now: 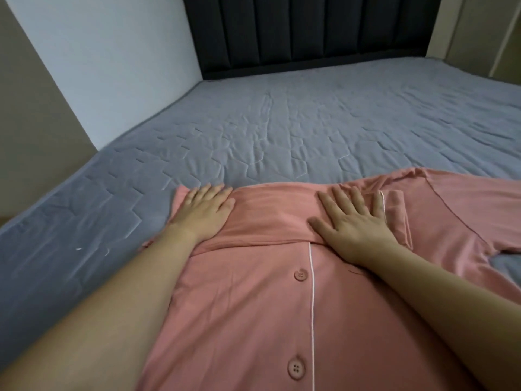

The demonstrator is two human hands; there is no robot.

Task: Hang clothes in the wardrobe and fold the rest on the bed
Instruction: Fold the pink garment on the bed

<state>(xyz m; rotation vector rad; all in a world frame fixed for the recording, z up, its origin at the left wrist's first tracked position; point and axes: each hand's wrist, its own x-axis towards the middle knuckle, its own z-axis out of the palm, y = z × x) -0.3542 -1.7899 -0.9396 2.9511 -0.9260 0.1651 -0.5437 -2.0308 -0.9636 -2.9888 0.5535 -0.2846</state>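
A pink button-up pyjama shirt (242,311) with white piping lies spread on the bed (310,131), its buttons facing up. A band of its cloth is folded across the far end. My left hand (204,213) lies flat on the left end of that folded band, fingers straight. My right hand (352,221) presses flat on the right part of the band, fingers spread, beside the white-piped edge. One sleeve trails off to the right.
The grey quilted mattress cover stretches far ahead to a dark padded headboard (304,32). A white wall (107,66) borders the bed on the left. A beige wall and door frame stand at the far right.
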